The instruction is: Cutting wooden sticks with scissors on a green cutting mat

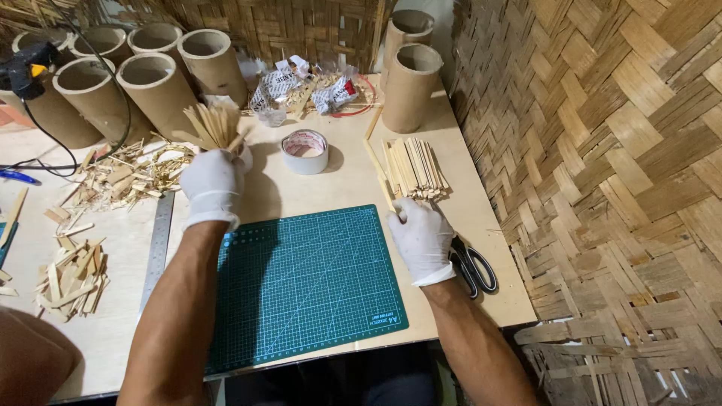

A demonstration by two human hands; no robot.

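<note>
Head view: a green cutting mat (304, 282) is laid mid-surface (338, 188), with a tape roll (304, 152) beyond it between the hands, cardboard tubes (158, 86) at the back, a steel ruler (158, 248) left, scissors (474, 265) right, partly hidden by the wrist. A bundle of wooden sticks (214, 124) is gripped by the closed, raised left hand (213, 184), fanned upward and away. A flat stack of sticks (415, 167) lies lengthwise away; a single stick (378, 169) is pinched by the right hand (421, 237), gloved, palm down.
</note>
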